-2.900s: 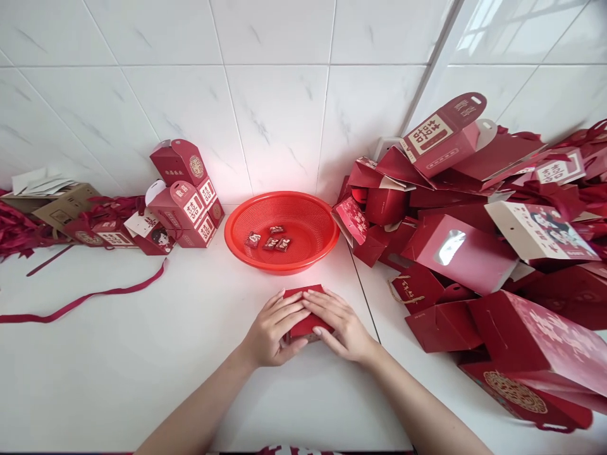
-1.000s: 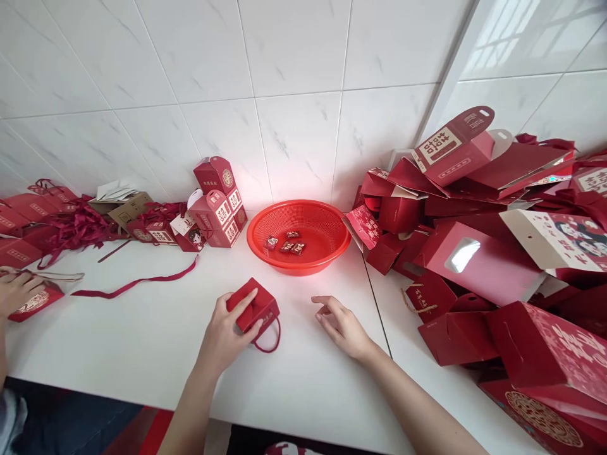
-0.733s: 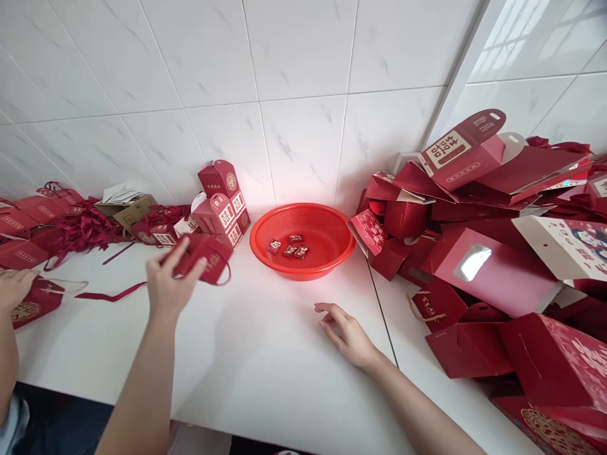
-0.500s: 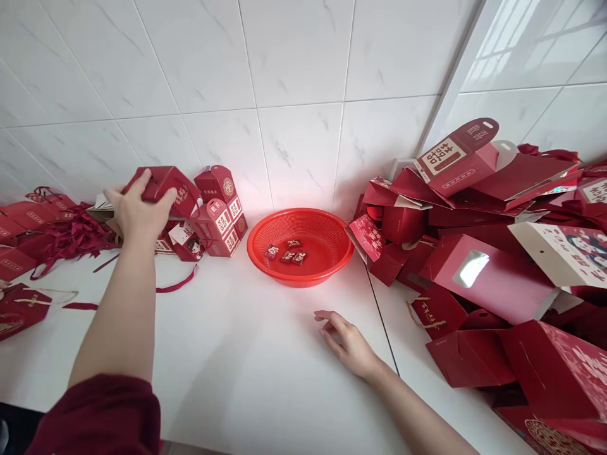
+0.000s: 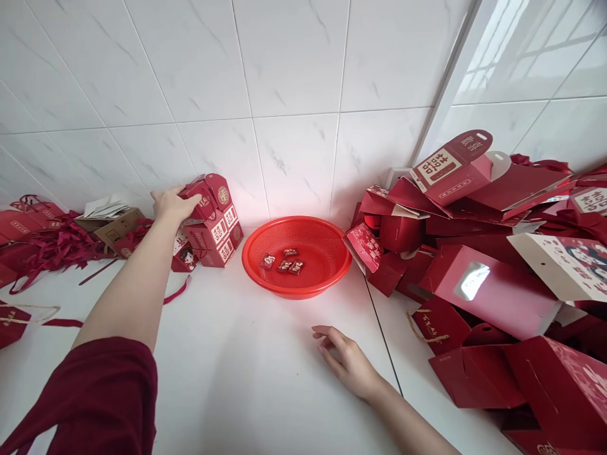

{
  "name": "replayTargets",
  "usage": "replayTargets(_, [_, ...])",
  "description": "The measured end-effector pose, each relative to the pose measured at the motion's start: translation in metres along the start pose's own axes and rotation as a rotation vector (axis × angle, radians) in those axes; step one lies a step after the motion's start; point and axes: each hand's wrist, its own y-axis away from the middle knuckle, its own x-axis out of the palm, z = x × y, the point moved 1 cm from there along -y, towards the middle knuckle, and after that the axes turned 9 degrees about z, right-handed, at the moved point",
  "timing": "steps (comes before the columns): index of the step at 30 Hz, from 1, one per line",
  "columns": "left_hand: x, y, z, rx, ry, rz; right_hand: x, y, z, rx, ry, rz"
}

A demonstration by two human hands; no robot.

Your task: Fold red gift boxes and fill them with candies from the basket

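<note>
My left hand [image 5: 169, 205] reaches to the back left. It grips a small red gift box [image 5: 201, 194], which sits at the top of a stack of red boxes [image 5: 219, 235] against the wall. Part of that box is behind my fingers. A box with a printed cartoon figure [image 5: 186, 256] stands beside the stack, partly covered by my forearm. Over the bare table lies my right hand [image 5: 348, 360], holding nothing, with its fingers loosely bent and apart. Beyond it stands a red plastic basket [image 5: 303, 289] with several wrapped sweets [image 5: 290, 265] inside.
Many red cartons [image 5: 493, 284] form a high, loose pile on the right. At the far left are more red boxes [image 5: 40, 218], tangled dark red ribbons [image 5: 61, 243] and a brown carton [image 5: 118, 230] with white papers. A white tiled wall [image 5: 294, 57] closes off the back.
My left hand has carried the red gift box rightward and down onto the stack. My right hand has stayed in the same place. The view has tilted slightly up.
</note>
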Motion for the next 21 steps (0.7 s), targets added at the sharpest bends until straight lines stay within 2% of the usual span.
replayTargets(3, [-0.002, 0.001, 0.000, 0.018, -0.025, 0.025, 0.000, 0.000, 0.001, 0.000, 0.004, -0.003])
replayTargets(7, [0.009, 0.006, 0.005, 0.036, -0.050, 0.087, 0.000, -0.001, 0.002, 0.006, 0.005, -0.005])
replayTargets(12, [0.020, 0.009, 0.007, 0.056, -0.041, 0.073, 0.000, -0.001, 0.000, 0.013, 0.011, -0.011])
replayTargets(17, [0.025, 0.015, 0.003, 0.085, -0.023, -0.001, 0.000, -0.001, -0.002, 0.010, 0.004, -0.007])
replayTargets(21, [0.041, 0.037, 0.006, 0.154, -0.011, -0.159, 0.001, -0.001, -0.002, 0.000, -0.006, -0.014])
